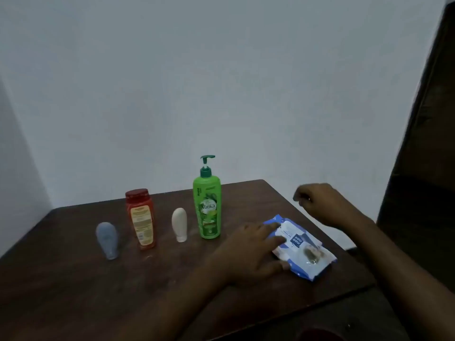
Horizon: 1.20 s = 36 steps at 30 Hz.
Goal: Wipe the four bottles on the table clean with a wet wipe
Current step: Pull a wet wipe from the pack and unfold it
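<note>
Wipes pack (305,247), left hand (256,249) pressing flat

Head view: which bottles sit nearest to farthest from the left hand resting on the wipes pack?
1. Green pump bottle, just left of the left hand.
2. White bottle, further left.
3. Red bottle, left again.
4. Grey bottle, far left.

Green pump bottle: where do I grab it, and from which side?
Grip the green pump bottle round its mid-body, probably from its right: it stands upright, the pump neck is thin, and the white bottle stands close on its left.
</note>
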Each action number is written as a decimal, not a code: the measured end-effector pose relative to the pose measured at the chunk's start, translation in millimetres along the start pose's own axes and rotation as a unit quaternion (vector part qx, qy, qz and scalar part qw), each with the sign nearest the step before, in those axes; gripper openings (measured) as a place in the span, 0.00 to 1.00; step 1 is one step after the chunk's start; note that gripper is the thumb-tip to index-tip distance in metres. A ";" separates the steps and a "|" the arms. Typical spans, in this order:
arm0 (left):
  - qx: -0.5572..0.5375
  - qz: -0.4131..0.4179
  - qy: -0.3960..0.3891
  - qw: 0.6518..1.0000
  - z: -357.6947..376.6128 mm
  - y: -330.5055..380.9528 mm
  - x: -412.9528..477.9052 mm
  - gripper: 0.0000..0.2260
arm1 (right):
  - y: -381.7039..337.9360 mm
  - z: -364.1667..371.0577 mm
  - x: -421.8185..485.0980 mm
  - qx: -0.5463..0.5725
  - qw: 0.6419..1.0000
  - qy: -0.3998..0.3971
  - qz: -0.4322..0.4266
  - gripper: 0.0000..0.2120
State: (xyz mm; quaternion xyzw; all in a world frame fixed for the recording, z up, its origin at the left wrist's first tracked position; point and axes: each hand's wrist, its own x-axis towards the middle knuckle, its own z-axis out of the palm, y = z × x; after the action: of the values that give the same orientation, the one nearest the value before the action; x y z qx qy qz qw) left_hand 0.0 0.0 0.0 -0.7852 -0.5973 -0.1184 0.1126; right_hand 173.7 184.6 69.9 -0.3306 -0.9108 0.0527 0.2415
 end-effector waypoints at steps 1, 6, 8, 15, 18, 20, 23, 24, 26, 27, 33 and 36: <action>-0.037 -0.016 -0.034 0.999 11.5 3.9 2.7 0.31 | 8.9 5.0 -4.0 -0.001 1.000 -0.019 0.017 0.09; -0.086 -0.078 -0.088 0.989 58.8 4.7 18.3 0.37 | 31.7 28.9 -19.1 0.019 0.995 -0.079 0.052 0.06; -0.085 -0.085 -0.081 0.989 67.6 -1.2 25.1 0.36 | 33.5 35.5 -21.0 0.023 0.994 -0.090 0.058 0.07; -0.088 -0.084 -0.057 0.991 87.0 -4.6 34.7 0.33 | 33.1 50.4 -20.0 0.047 0.992 -0.088 0.083 0.06; -0.098 -0.086 -0.072 0.989 90.8 -6.4 34.2 0.33 | 35.7 56.4 -15.4 0.028 0.990 -0.094 0.103 0.07; -0.113 -0.094 -0.074 0.986 92.1 -6.3 34.0 0.33 | 37.4 64.1 -12.6 -0.014 0.985 -0.137 0.107 0.07; -0.133 -0.106 -0.081 0.982 92.0 -5.2 34.7 0.33 | 38.9 78.5 -10.9 -0.114 0.971 -0.180 0.109 0.06; -0.134 -0.107 -0.085 0.981 91.2 -5.2 34.9 0.32 | 39.0 81.6 -10.6 -0.134 0.967 -0.181 0.115 0.07; -0.134 -0.105 -0.091 0.981 90.0 -5.2 35.1 0.32 | 39.5 85.4 -9.1 -0.152 0.963 -0.179 0.130 0.09; -0.134 -0.105 -0.091 0.981 89.4 -4.6 34.7 0.32 | 38.9 86.1 -8.1 -0.152 0.963 -0.181 0.133 0.09; -0.139 -0.115 -0.083 0.980 87.6 -2.0 31.8 0.34 | 36.5 86.4 -0.3 -0.088 0.968 -0.206 0.108 0.11; -0.135 -0.117 -0.078 0.981 88.3 -3.0 31.7 0.35 | 35.9 89.2 4.3 -0.070 0.970 -0.202 0.118 0.07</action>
State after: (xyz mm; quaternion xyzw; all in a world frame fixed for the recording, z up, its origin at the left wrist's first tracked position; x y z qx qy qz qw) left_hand 9.9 57.7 -73.4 -0.7245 -0.6708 -0.1484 -0.0564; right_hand 149.2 220.8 -15.8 -0.4344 -0.8966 0.0831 0.0209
